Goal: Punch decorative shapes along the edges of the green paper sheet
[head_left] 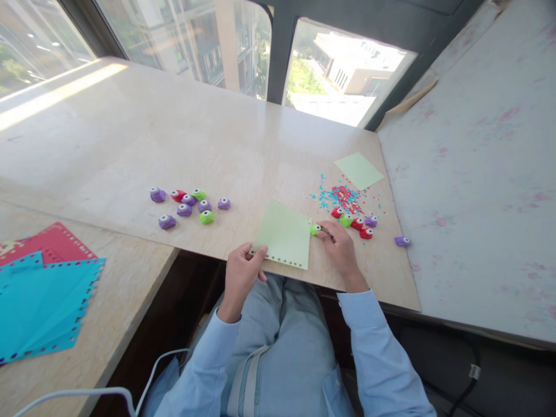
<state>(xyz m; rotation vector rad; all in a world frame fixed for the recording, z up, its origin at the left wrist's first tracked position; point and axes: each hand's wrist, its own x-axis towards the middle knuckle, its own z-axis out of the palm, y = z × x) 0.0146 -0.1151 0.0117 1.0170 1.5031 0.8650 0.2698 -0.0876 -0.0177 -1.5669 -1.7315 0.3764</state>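
A light green sheet of paper [284,231] lies by the table's front edge, with a row of small punched holes along its near side. My left hand [244,272] pinches the sheet's lower left corner between thumb and fingers. At the right edge of the paper, my right hand [340,250] grips a small green craft punch [315,229] with a white and black round button. The punch sits against the sheet's edge; whether paper is inside its slot I cannot tell. Several red, green and purple punches [357,223] stand just beyond my right hand.
Red and blue confetti [345,197] is scattered at the right, near another green paper piece [359,170]. More punches [187,200] cluster left of centre. Punched blue paper [47,307] and red paper [65,243] lie far left. A purple punch [402,241] stands by the wall [473,191].
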